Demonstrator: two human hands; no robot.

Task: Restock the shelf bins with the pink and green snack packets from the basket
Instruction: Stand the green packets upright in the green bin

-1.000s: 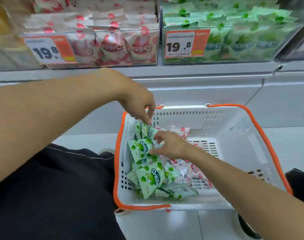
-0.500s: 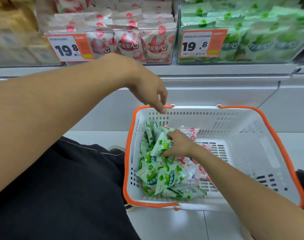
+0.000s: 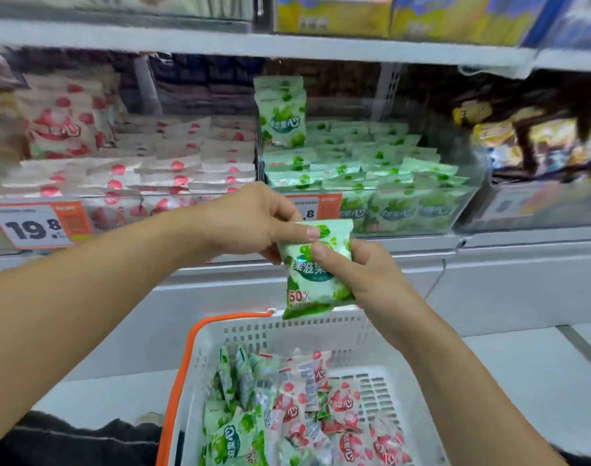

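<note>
Both hands hold one green snack packet (image 3: pixel 312 284) in the air above the white basket with orange rim (image 3: pixel 186 358). My left hand (image 3: pixel 250 222) pinches the packet's top edge with thumb and fingers. My right hand (image 3: pixel 361 274) grips its right side, thumb across the front. In the basket lie several green packets (image 3: pixel 235 428) on the left and pink packets (image 3: pixel 341 408) on the right. Behind the hands, the clear green bin (image 3: pixel 405 210) is full of green packets, and the pink bin (image 3: pixel 129 183) to its left holds pink ones.
Orange price tags (image 3: pixel 38 225) reading 19.8 hang on the bin fronts. A bin of yellow and brown packets (image 3: pixel 536 156) stands at the right. Boxes fill the upper shelf (image 3: pixel 388 15). My dark trouser leg (image 3: pixel 69 442) is at the lower left, beside the basket.
My right hand lifted a green packet out of the basket up to shelf height. My left hand left the basket rim and took hold of the packet's top. The view tilted upward.
</note>
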